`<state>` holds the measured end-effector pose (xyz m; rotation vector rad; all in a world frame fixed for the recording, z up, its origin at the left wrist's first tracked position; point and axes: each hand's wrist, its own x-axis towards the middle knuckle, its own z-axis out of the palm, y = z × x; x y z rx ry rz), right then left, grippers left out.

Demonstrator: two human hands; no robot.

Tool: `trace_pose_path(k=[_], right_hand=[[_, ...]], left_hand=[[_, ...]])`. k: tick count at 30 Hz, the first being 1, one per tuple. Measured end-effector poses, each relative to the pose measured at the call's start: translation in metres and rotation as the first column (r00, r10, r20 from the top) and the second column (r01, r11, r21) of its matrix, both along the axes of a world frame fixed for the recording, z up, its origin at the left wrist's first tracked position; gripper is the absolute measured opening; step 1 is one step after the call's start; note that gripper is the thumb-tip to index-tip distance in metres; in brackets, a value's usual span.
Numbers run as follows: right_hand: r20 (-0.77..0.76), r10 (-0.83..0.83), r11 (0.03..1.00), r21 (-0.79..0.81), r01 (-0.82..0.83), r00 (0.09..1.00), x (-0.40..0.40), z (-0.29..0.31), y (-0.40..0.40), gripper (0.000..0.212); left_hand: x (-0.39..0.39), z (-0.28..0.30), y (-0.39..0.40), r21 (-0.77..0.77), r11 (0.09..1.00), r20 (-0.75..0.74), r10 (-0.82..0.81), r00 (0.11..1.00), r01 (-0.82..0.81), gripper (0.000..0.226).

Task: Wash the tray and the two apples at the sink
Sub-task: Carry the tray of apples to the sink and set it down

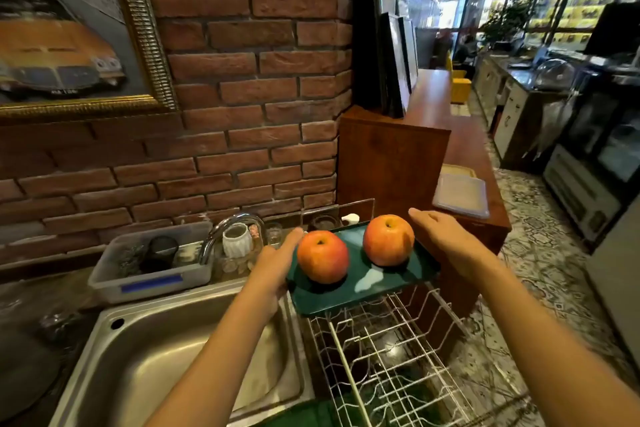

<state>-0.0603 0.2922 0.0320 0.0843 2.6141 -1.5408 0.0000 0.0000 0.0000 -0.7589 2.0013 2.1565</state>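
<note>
A dark green tray (349,295) lies across the far end of a white wire dish rack (391,357), right of the steel sink (166,350). Two red-orange apples stand on it: one on the left (322,256), one on the right (388,239). My left hand (277,263) lies against the tray's left edge, fingers stretched out flat. My right hand (446,239) is at the tray's right edge, fingers straight too. Neither hand is curled around the tray. A curved chrome tap (225,229) arches over the sink's back rim.
A clear plastic tub (152,270) with dark items sits behind the sink, beside a white ribbed cup (236,240) and glasses. The brick wall is close behind. A wooden cabinet (391,163) rises right of the tray, with a tiled aisle beyond.
</note>
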Motion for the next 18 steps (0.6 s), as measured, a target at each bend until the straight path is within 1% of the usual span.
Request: trace_pose_path(k=[1,2,4,5,6,8,10,12,14,18], right_hand=[[0.043,0.012,0.999,-0.042,-0.011,0.999,-0.002,-0.002,0.002,0.042],[0.093,0.015,0.998,-0.064,-0.009,0.996,-0.006,-0.004,0.004,0.043],[0.183,0.042,0.995,-0.102,-0.023,0.982,-0.01,-0.009,0.005,0.058],[0.22,0.051,0.995,-0.099,-0.03,0.974,-0.013,-0.012,0.005,0.066],[0.247,0.055,0.995,-0.098,-0.031,0.967,-0.014,-0.014,0.003,0.072],[0.285,0.052,0.995,-0.097,-0.025,0.957,-0.02,-0.016,0.003,0.082],[0.322,0.054,0.995,-0.094,-0.024,0.945,-0.026,-0.016,0.003,0.089],[0.356,0.074,0.993,-0.116,-0.034,0.932,-0.031,-0.015,0.002,0.09],[0.379,0.096,0.99,-0.13,-0.05,0.921,-0.034,-0.013,0.002,0.086],[0.38,0.111,0.989,-0.129,-0.066,0.918,-0.037,-0.015,0.003,0.086]], left_hand=[[-0.002,0.0,0.004,0.008,1.0,0.012,0.012,1.0,-0.012,0.091],[-0.003,0.001,0.008,0.007,1.0,0.03,0.027,0.999,-0.027,0.098],[-0.003,0.0,0.012,0.021,0.999,0.048,0.046,0.998,-0.047,0.113],[-0.003,-0.002,0.015,0.005,0.999,0.052,0.052,0.997,-0.053,0.115],[-0.003,-0.002,0.018,-0.016,0.998,0.059,0.064,0.996,-0.064,0.11],[-0.005,-0.004,0.02,-0.038,0.997,0.077,0.068,0.995,-0.065,0.093],[-0.007,-0.007,0.018,-0.034,0.996,0.098,0.08,0.992,-0.077,0.086],[-0.007,-0.007,0.017,-0.009,0.995,0.116,0.098,0.988,-0.098,0.089],[-0.007,-0.006,0.016,0.031,0.994,0.117,0.105,0.988,-0.109,0.091],[-0.008,-0.009,0.016,0.074,0.988,0.119,0.127,0.985,-0.136,0.092]])
